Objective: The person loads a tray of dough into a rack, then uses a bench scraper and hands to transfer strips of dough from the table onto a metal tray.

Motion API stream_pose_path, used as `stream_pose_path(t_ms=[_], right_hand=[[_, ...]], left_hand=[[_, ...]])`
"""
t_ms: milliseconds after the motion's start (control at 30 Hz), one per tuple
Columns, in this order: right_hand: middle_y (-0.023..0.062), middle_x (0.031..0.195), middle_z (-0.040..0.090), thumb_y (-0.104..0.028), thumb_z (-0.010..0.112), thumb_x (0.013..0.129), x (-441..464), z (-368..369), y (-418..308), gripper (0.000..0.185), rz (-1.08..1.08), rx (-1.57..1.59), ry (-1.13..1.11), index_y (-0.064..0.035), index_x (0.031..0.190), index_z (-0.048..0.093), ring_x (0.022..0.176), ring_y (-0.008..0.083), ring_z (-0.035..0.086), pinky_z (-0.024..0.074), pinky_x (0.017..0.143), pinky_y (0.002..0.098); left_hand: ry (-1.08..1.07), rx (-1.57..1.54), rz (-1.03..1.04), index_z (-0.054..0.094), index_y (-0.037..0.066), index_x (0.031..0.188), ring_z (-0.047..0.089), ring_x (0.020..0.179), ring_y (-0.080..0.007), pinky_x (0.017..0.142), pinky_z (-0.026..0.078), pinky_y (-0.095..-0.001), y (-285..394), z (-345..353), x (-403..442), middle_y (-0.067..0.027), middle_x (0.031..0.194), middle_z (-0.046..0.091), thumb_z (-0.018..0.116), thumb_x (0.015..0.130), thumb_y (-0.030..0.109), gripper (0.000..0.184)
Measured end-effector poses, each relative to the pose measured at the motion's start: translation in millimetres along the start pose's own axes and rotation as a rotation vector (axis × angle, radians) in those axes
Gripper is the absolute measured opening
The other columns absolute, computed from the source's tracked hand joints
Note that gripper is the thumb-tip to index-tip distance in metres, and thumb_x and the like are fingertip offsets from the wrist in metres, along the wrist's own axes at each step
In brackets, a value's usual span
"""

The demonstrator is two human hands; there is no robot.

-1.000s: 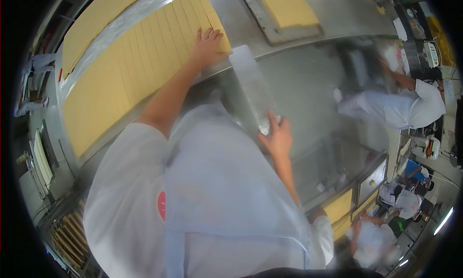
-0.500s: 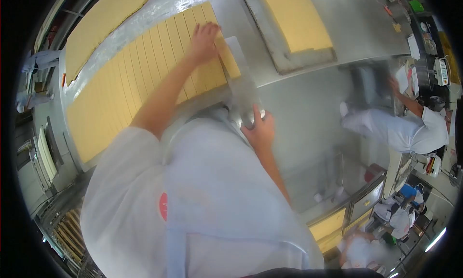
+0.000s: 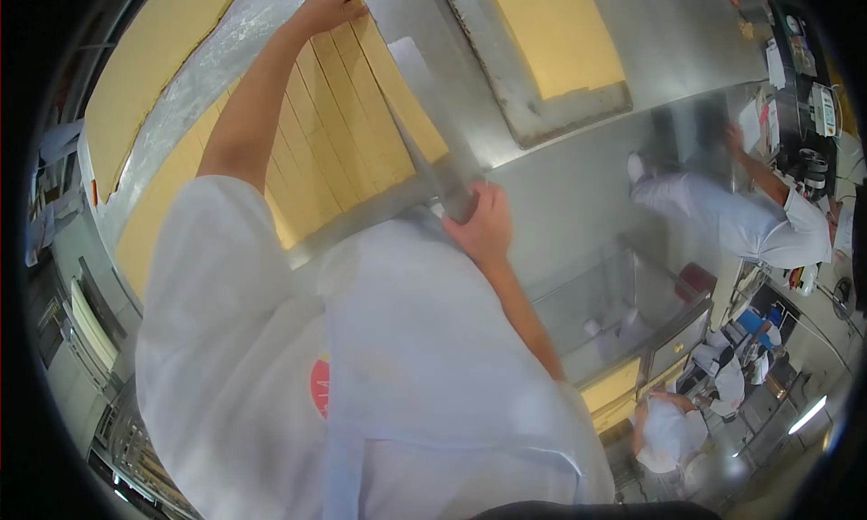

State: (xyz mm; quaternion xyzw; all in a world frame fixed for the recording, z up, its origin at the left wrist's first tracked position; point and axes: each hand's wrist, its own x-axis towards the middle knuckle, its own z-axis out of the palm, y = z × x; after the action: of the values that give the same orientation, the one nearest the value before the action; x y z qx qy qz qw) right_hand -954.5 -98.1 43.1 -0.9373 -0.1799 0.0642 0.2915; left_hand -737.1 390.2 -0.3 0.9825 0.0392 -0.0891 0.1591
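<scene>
My left hand [image 3: 330,10] is at the far end of a yellow dough strip [image 3: 397,78], with its fingers curled over that end. The strip is the rightmost of a row of parallel cut strips in a yellow sheet [image 3: 330,114], and a narrow wedge-shaped gap parts its near end from its neighbour. Near the table's front edge, my right hand [image 3: 485,222] is closed around a long, broad metal blade [image 3: 452,179], which reaches to the near end of the strip. The fingers hide its handle, and part of the blade is blurred.
Another yellow sheet [image 3: 149,78] lies at the far left of the metal table [image 3: 673,37]. A tray [image 3: 528,123] with a yellow slab [image 3: 560,41] stands to the right. One person [image 3: 759,222] stands at a side counter; other people [image 3: 668,430] are at lower right.
My left hand has moved away from me to the far end of the rightmost strip and curled its fingers there. The gap beside this strip looks wider. My right hand still holds the blade.
</scene>
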Motion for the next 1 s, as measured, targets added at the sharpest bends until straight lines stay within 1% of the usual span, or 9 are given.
stream_pose_path(t_ms=[267,367,467,567,667,733,800,900,1000], right_hand=[[0.0125,0.114,0.056,-0.028,0.088,0.063,46,-3,-9,0.058,0.006,0.06,-0.015,-0.0105,0.107,0.055,0.105,0.0331,0.061,0.0545,0.081,0.0441],[0.0116,0.112,0.056,-0.026,0.089,0.061,47,-9,0,0.059,0.001,0.074,-0.013,-0.0107,0.105,0.054,0.105,0.0321,0.061,0.0545,0.081,0.0436],[0.0113,0.112,0.056,-0.026,0.089,0.06,41,-26,20,0.059,0.012,0.087,-0.024,-0.0106,0.105,0.054,0.103,0.032,0.061,0.0544,0.08,0.0433],[0.0109,0.112,0.055,-0.026,0.089,0.061,30,-52,49,0.057,0.027,0.073,-0.063,-0.0106,0.103,0.054,0.101,0.0317,0.06,0.0542,0.08,0.0434],[0.0099,0.11,0.054,-0.027,0.088,0.062,22,-76,73,0.056,-0.019,0.012,-0.013,-0.0107,0.102,0.053,0.1,0.0311,0.059,0.053,0.078,0.0438],[0.0095,0.109,0.053,-0.027,0.087,0.062,23,-93,83,0.055,-0.021,0.056,-0.071,-0.0105,0.102,0.053,0.099,0.0308,0.059,0.052,0.077,0.0441],[0.0091,0.107,0.053,-0.027,0.087,0.063,27,-105,92,0.055,-0.037,0.084,-0.093,-0.0104,0.102,0.053,0.098,0.0305,0.058,0.0511,0.076,0.044],[0.0088,0.107,0.053,-0.028,0.086,0.063,37,-114,98,0.055,-0.061,0.105,-0.097,-0.0102,0.102,0.053,0.097,0.0301,0.058,0.0504,0.076,0.0435],[0.0087,0.107,0.053,-0.03,0.086,0.063,46,-126,98,0.055,-0.049,0.135,-0.118,-0.0103,0.103,0.052,0.097,0.0301,0.059,0.0508,0.076,0.0434]], left_hand=[[0.083,-0.028,-0.082,0.073,-0.003,0.108,0.071,0.096,-0.0386,0.085,0.055,-0.0458,12,0,3,-0.0208,0.101,0.075,0.065,0.094,0.05,0.055],[-0.007,-0.069,-0.185,0.072,-0.001,0.116,0.067,0.108,-0.0402,0.096,0.054,-0.0486,29,-1,4,-0.0206,0.113,0.072,0.065,0.091,0.058,0.064],[0.019,-0.103,-0.204,0.073,-0.002,0.112,0.067,0.107,-0.0407,0.094,0.055,-0.0495,54,15,11,-0.0209,0.11,0.073,0.064,0.09,0.061,0.067],[0.066,0.029,-0.09,0.071,-0.003,0.112,0.067,0.108,-0.0429,0.094,0.055,-0.0493,84,43,18,-0.0237,0.114,0.07,0.064,0.088,0.063,0.07],[0.094,0.03,-0.18,0.068,-0.004,0.116,0.066,0.108,-0.0453,0.095,0.054,-0.049,135,57,11,-0.0279,0.119,0.066,0.065,0.087,0.063,0.073],[0.032,0.097,-0.104,0.066,-0.005,0.119,0.065,0.109,-0.0461,0.096,0.054,-0.0493,129,82,24,-0.0295,0.121,0.063,0.065,0.086,0.062,0.075],[0.01,0.092,-0.122,0.064,-0.006,0.121,0.065,0.111,-0.0459,0.096,0.054,-0.049,128,85,31,-0.0299,0.122,0.062,0.067,0.085,0.062,0.077],[0.026,-0.019,-0.288,0.063,-0.007,0.124,0.065,0.112,-0.0448,0.097,0.054,-0.0479,167,51,12,-0.0295,0.124,0.062,0.068,0.084,0.061,0.079],[0.174,-0.046,-0.307,0.063,-0.005,0.127,0.065,0.114,-0.0422,0.098,0.054,-0.0466,178,29,12,-0.029,0.124,0.061,0.069,0.083,0.061,0.08]])
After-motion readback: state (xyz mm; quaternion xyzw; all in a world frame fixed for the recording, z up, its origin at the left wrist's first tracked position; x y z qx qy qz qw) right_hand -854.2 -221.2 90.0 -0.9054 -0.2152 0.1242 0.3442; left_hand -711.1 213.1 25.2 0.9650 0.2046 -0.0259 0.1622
